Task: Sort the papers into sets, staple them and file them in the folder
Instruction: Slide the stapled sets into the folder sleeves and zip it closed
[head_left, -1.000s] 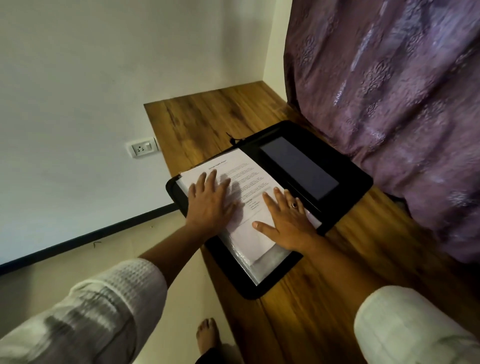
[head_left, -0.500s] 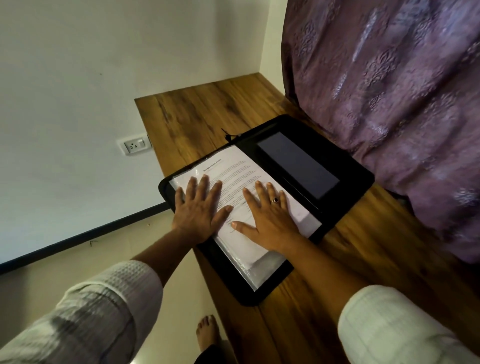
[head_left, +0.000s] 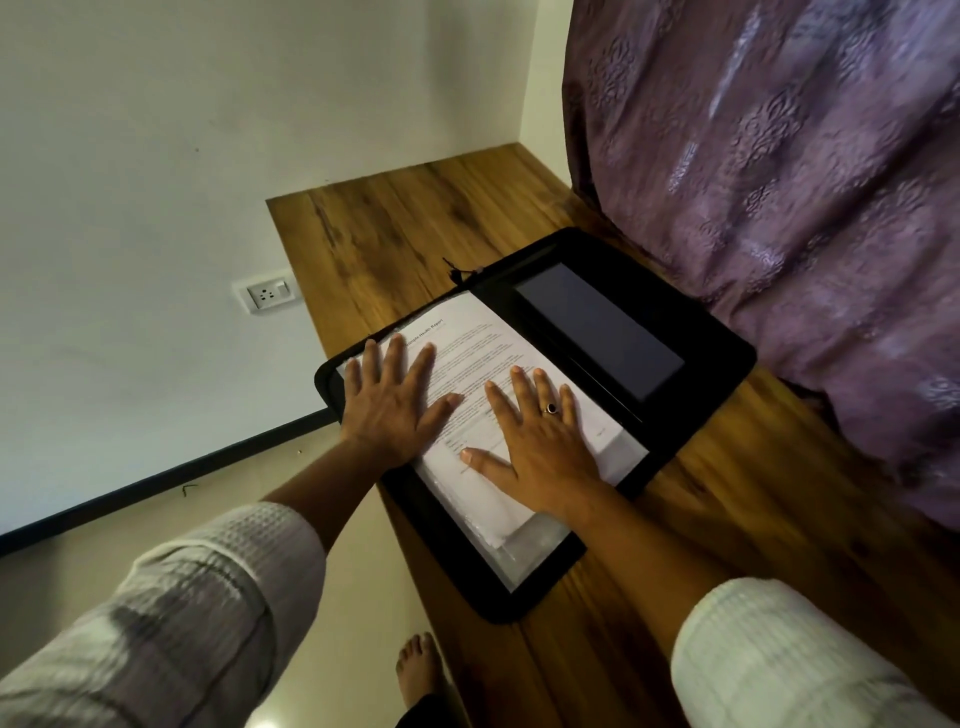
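A black zip folder (head_left: 691, 415) lies open on the wooden table (head_left: 415, 228). A stack of printed white papers (head_left: 483, 343) rests on its left half, over clear plastic sleeves (head_left: 535, 551) that stick out at the near end. My left hand (head_left: 389, 400) lies flat, fingers spread, on the stack's left edge. On the middle of the top sheet my right hand (head_left: 535, 436), wearing a ring, presses flat as well. Neither hand grips anything. The folder's right half shows a dark pocket (head_left: 597, 327).
A purple patterned curtain (head_left: 779, 182) hangs along the table's right side, touching the folder's far corner. A white wall with a socket (head_left: 267, 295) stands at the left. The table's left edge drops to the floor, where my bare foot (head_left: 418, 670) shows.
My right hand has slid up the top sheet toward its middle. My left hand has shifted slightly toward the stack's left edge. The camera view has moved a little.
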